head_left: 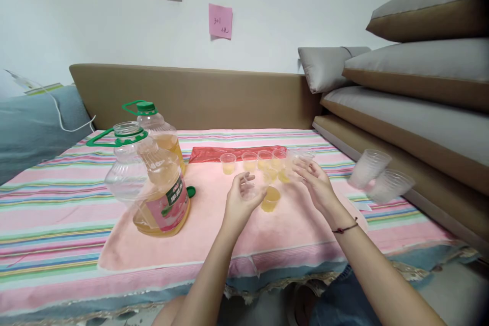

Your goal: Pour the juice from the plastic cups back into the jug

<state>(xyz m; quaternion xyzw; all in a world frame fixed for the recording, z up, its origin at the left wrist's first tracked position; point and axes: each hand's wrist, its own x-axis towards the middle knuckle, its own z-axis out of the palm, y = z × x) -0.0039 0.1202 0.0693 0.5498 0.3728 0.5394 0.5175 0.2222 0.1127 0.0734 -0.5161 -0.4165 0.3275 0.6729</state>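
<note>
My left hand [244,198] has its fingers curled round what looks like a clear plastic cup, faint and hard to make out. Close by its thumb stands a cup of pale yellow drink [270,201]. To the right, my right hand [315,183] is raised with its fingers bent on a clear, seemingly empty plastic cup [294,159]. Behind the hands, several clear cups with some yellow drink stand in a row, among them a cup [228,164] at the left end and another [249,162] beside it.
At left stand an uncapped big juice bottle [164,204] and a capped bottle [156,127]; a green cap [191,191] lies beside them. A red plastic bag [206,155] lies behind the cups. Stacked cups [370,168] lean near the cushions [412,107] at right.
</note>
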